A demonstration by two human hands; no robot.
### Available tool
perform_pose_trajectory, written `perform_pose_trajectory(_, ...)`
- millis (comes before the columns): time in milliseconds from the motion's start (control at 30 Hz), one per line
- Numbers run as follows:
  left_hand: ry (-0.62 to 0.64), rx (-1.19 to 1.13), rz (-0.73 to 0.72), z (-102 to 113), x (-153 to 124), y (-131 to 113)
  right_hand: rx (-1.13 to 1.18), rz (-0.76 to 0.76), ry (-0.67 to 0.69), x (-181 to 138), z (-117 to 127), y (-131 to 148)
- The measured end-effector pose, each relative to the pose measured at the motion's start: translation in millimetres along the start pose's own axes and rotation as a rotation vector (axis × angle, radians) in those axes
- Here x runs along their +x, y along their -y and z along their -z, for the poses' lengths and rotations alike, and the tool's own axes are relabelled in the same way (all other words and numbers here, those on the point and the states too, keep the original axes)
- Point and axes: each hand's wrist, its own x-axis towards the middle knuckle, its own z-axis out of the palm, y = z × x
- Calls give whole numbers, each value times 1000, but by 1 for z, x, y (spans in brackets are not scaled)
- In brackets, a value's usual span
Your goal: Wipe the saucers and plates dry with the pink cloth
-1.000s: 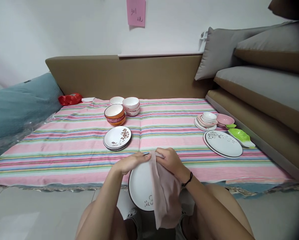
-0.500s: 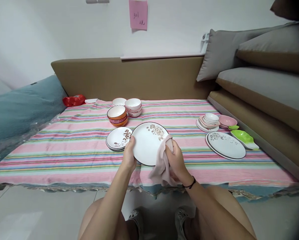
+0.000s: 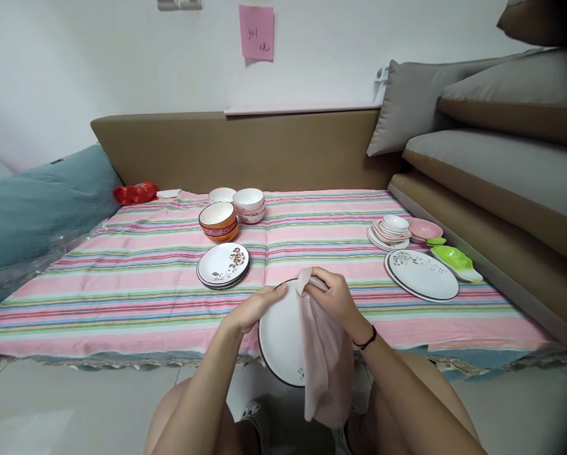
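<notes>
A white plate (image 3: 281, 341) with a dark rim is tilted in front of me, over the front edge of the striped cloth. My left hand (image 3: 254, 308) grips its upper left rim, thumb on the face. On the upper right, my right hand (image 3: 333, 297) pinches a pale pink cloth (image 3: 326, 366) against the rim. That cloth drapes down over the plate's right side and hides most of its flower print. Left of the plate, a small stack of flowered plates (image 3: 221, 264) rests on the striped cloth.
Stacked bowls (image 3: 218, 218) stand behind the small plates. At the right lie oval plates (image 3: 423, 275), a pile of small dishes (image 3: 391, 230), a pink bowl (image 3: 425, 230) and a green leaf-shaped dish (image 3: 456, 260). Cushions (image 3: 496, 158) rise at the right edge.
The plate has come down towards me and turned, its flower print going from the top to the bottom. My right hand with the cloth has shifted to the upper right rim.
</notes>
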Motion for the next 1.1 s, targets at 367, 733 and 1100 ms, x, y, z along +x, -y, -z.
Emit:
perform_pose_trajectory(367, -333, -340, -176, 10, 3, -5, -38, -224, -250, 5, -3, -11)
perform_pose_trajectory(733, -433, -456, -261, -4, 19, 6, 117, -319, -353, 0, -18, -24)
perform_pose_trajectory(1100, 15, -79, 50, -7, 4, 10, 72, -118, 154, 4, 6, -7)
